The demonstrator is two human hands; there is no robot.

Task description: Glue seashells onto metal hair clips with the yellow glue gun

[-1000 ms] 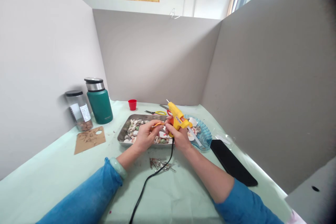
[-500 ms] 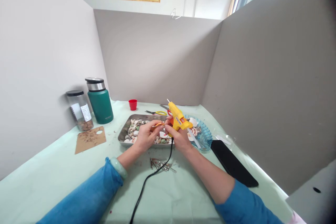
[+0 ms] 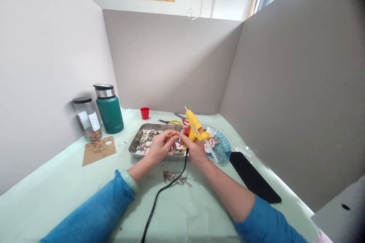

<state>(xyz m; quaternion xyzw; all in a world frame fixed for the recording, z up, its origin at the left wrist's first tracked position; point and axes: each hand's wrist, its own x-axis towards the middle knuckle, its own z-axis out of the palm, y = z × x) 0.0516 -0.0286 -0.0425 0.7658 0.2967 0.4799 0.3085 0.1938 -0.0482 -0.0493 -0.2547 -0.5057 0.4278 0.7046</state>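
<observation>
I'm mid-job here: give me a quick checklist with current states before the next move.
1. Glue gun in the right hand: ok, the hand is closed around its handle.
2. Nozzle pointing away from both hands: ok, it tilts up and toward the back panel.
3. Glue stick in the gun: ok, a translucent length sticks out of the rear.
4. Orange piece gripped by the left hand: ok, pinched in the fingers, which partly hide it.
5. Black cord clear of the small metal pieces: not ok, it crosses them in this view.
6. Gun heated: cannot tell.
</observation>
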